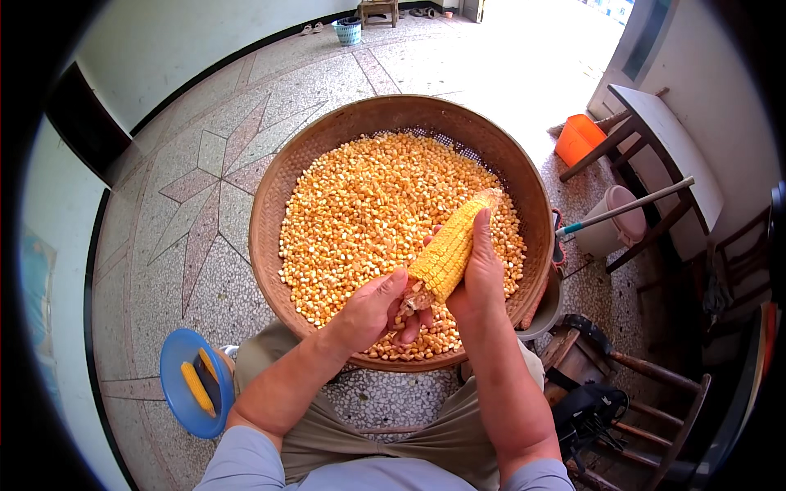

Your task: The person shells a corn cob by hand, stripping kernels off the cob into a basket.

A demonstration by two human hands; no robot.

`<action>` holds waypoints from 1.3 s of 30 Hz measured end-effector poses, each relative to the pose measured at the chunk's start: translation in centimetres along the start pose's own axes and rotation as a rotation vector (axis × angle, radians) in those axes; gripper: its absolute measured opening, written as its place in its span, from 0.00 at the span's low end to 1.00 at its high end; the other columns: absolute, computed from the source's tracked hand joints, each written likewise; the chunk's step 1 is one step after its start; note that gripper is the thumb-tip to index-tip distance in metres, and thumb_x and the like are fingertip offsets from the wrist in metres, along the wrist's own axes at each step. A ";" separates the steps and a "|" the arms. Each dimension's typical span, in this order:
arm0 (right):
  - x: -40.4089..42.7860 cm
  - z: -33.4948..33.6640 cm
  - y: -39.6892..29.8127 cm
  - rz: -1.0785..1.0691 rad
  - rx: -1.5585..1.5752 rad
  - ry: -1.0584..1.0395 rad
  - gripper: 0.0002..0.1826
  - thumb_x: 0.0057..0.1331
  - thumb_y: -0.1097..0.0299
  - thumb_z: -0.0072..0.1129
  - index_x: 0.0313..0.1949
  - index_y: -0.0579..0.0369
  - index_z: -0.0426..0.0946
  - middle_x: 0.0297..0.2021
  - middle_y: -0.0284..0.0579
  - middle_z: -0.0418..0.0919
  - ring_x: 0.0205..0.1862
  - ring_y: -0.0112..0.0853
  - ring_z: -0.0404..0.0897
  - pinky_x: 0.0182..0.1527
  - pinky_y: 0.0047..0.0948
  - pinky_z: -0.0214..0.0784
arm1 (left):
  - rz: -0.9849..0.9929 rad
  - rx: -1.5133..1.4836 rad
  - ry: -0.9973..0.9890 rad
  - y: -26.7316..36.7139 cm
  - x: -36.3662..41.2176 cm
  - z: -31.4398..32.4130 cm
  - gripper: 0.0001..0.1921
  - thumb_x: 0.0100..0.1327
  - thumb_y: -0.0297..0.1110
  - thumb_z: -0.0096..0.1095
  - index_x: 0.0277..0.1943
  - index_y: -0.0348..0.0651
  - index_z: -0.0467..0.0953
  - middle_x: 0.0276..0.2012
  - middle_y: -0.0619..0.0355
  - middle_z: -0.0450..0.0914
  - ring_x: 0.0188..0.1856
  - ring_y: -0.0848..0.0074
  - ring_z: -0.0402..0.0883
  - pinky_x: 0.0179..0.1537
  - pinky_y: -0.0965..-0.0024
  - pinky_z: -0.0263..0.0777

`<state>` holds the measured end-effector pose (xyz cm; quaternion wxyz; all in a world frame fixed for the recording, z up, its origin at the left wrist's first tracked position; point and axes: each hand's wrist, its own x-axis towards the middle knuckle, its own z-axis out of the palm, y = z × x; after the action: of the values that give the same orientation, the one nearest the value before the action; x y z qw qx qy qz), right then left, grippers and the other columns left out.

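Note:
My right hand (482, 276) grips a yellow ear of corn (449, 245) along its side, the thumb lying along the kernels. The ear is tilted, its tip pointing up and right. At its lower end, where kernels are off and the cob is bare, my left hand (374, 307) presses with thumb and fingers; a few loose kernels lie by its fingers. Both hands are above a large round woven bamboo basket (270, 227), which holds a broad layer of loose corn kernels (356, 215). Part of the basket's perforated bottom shows at the far side.
At lower left, a blue plastic bowl (175, 405) holds two ears of corn (198, 390). To the right are a grey basin (546, 313), a lidded bucket (605, 227), a mop handle (626, 205), an orange bin (577, 141), a table (675, 147) and a wooden chair (657, 368) with a black bag (586, 411).

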<state>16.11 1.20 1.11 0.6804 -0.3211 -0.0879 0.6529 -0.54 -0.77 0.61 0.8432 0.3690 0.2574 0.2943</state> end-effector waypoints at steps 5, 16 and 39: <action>0.1 -0.2 0.1 0.008 -0.009 0.008 0.34 0.64 0.40 0.59 0.52 0.61 0.68 0.37 0.49 0.79 0.38 0.39 0.81 0.41 0.40 0.79 | 0.037 0.285 0.026 -0.3 0.1 -0.2 0.29 0.72 0.60 0.44 0.51 0.38 0.71 0.31 0.57 0.78 0.23 0.78 0.76 0.20 0.79 0.67; 0.5 -0.6 -0.4 -0.003 0.002 0.002 0.31 0.67 0.40 0.54 0.53 0.57 0.68 0.36 0.48 0.78 0.38 0.39 0.81 0.42 0.39 0.79 | 0.017 0.222 0.129 0.9 -0.5 -0.4 0.16 0.76 0.40 0.48 0.54 0.36 0.72 0.29 0.58 0.78 0.20 0.82 0.72 0.20 0.80 0.65; -0.2 0.0 -0.5 -0.090 -0.005 -0.076 0.23 0.72 0.48 0.53 0.48 0.59 0.71 0.37 0.46 0.79 0.36 0.34 0.82 0.38 0.35 0.79 | 0.067 0.176 0.040 -0.4 -0.1 0.7 0.27 0.76 0.46 0.46 0.68 0.35 0.59 0.45 0.54 0.79 0.36 0.72 0.84 0.36 0.72 0.80</action>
<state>16.51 0.98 1.43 0.7045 -0.2935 -0.1298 0.6330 -0.01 -1.36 0.68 0.7919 0.4442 0.2866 0.3058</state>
